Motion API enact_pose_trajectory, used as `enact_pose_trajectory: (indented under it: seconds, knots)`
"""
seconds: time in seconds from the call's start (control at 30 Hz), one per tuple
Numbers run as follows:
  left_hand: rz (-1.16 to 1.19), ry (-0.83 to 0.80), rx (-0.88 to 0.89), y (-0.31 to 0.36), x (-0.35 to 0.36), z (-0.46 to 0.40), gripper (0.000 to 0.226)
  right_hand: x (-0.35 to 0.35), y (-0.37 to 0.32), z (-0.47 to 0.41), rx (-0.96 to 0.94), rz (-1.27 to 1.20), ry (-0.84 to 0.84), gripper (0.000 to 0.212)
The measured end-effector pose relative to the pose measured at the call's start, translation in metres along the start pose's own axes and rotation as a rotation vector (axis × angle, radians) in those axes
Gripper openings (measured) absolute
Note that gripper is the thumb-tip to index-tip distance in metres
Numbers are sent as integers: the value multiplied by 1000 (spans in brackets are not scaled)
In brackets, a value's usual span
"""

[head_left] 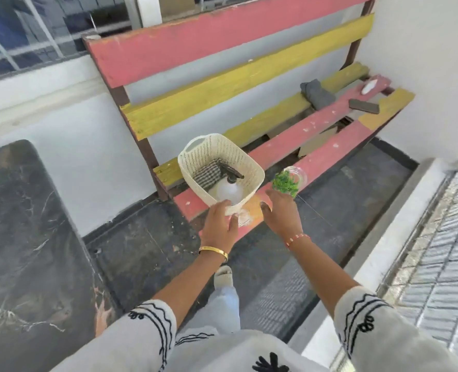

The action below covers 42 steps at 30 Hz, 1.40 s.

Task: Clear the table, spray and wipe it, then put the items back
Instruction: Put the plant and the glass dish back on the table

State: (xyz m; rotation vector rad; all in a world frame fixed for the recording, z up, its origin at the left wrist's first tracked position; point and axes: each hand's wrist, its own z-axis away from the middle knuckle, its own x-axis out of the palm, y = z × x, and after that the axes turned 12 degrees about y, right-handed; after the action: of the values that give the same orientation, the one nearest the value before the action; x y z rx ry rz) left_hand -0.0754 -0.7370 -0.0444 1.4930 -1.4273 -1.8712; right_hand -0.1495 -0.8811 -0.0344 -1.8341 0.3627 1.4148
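Observation:
A cream woven plastic basket (195,153) rests on the near end of a pink and yellow slatted bench (316,124). Inside it lie a white spray bottle (228,191) with a black trigger and a checked cloth (206,174). My left hand (220,224) grips the basket's near rim. My right hand (281,213) holds a small green plant (285,182) in a clear glass pot (299,173), just right of the basket over the bench's front slat. The dark marble table (21,237) stands at the left, its visible part bare.
Further along the bench lie a folded grey cloth (317,93), a dark flat object (363,106) and a small white item (369,85). A white wall stands behind the bench. A raised white ledge (383,251) and tiled floor are at the right.

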Motion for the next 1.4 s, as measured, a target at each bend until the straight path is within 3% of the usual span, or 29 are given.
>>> enact_pose_trajectory:
  seconds: [0.4,0.57,0.7,0.87,0.93,1.1,1.23,1.4]
  knots:
    - [-52,-248,-67,41,110,-110,38,-1,98,-124,265,30,-167,39]
    - [-84,-316,-202,48,162,-125,43,6,147,-171,395,-52,-280,41]
    - [-72,-297,-359,66,204,-138,40,14,183,-211,431,-74,-372,42]
    - [11,-141,-909,55,261,-166,44,33,223,-266,329,-84,-513,43]
    - [1,-97,-1012,52,276,-172,48,42,235,-284,299,-69,-563,42]
    - [24,-67,-1091,49,307,-184,57,76,267,-320,312,-24,-623,21]
    - [10,-133,-1086,37,325,-187,66,97,280,-326,373,-44,-634,39]
    - [119,-13,-1184,23,340,-195,77,121,290,-327,401,-42,-609,41]
